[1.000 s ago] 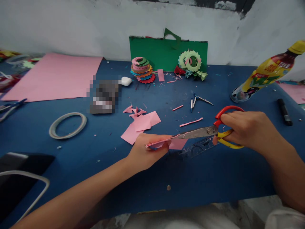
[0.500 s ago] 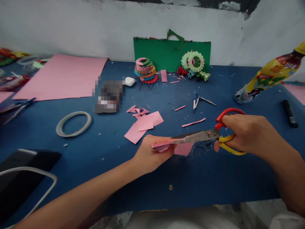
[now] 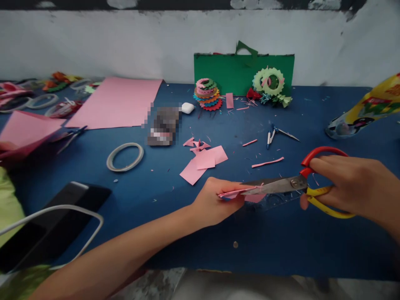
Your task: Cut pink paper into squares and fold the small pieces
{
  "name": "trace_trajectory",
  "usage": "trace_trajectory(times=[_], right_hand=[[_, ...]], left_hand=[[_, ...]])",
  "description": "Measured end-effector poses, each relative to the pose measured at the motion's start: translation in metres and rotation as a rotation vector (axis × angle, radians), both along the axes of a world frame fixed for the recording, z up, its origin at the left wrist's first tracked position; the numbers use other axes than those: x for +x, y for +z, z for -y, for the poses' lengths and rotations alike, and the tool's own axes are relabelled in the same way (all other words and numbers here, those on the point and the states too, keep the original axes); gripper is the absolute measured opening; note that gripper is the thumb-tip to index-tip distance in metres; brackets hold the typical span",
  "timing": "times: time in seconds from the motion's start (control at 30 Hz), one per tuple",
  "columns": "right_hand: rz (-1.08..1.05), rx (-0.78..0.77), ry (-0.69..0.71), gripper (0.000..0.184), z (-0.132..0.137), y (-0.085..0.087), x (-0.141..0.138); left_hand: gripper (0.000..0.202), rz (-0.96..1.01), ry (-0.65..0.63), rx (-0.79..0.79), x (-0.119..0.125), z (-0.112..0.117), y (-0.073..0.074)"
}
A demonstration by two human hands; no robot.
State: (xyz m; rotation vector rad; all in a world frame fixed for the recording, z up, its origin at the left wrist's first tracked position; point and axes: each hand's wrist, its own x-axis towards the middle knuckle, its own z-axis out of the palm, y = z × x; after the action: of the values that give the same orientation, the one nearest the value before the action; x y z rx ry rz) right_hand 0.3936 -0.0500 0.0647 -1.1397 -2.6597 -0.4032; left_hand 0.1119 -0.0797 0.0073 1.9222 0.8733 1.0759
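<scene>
My left hand [image 3: 215,204] is closed, pinching a piece of pink paper [image 3: 230,194]. A pair of scissors [image 3: 283,185] with one red and one yellow handle is in my right hand [image 3: 351,179], its fingers through the loops. The blades lie across the pink paper close to my left fingertips and look partly open. Under them, a clear plastic ruler [image 3: 278,202] is partly hidden. Just beyond my left hand are several cut pink paper pieces [image 3: 204,160] and a thin pink strip [image 3: 268,162].
Farther back lie a blue compass [image 3: 275,132], a tape roll [image 3: 125,157] and a large pink sheet [image 3: 117,104]. Paper rings [image 3: 208,95] stand by a green board [image 3: 229,68]. A yellow-labelled bottle [image 3: 365,106] leans at right. At left are a black device [image 3: 67,221] and a yellow-green cloth [image 3: 9,204].
The view has turned left, so the table appears shifted right. The scissors blades have closed somewhat on the paper. A raised pink sheet and the yellow-green cloth now show at left.
</scene>
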Motion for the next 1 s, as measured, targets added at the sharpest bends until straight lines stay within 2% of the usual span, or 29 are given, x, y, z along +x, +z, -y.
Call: trace_trajectory(times=[0.2, 0.5, 0.73, 1.0], right_hand=[[-0.002, -0.096, -0.015, 0.047, 0.0002, -0.0019, -0.0021], [-0.042, -0.147, 0.058, 0.035, -0.0027, -0.0059, -0.0065], [-0.04, -0.172, 0.026, 0.043, -0.0034, -0.0055, -0.0094], [-0.022, -0.148, 0.008, 0.044, -0.0022, -0.0047, -0.0078]], left_hand=[[0.021, -0.053, -0.027, -0.035, -0.0017, 0.0006, 0.0042], [0.024, -0.025, -0.042, -0.116, -0.0036, 0.0024, 0.001], [0.016, -0.053, -0.021, -0.084, -0.0012, 0.0008, 0.0066], [0.019, -0.091, -0.026, -0.091, -0.0021, 0.0009, 0.0029]])
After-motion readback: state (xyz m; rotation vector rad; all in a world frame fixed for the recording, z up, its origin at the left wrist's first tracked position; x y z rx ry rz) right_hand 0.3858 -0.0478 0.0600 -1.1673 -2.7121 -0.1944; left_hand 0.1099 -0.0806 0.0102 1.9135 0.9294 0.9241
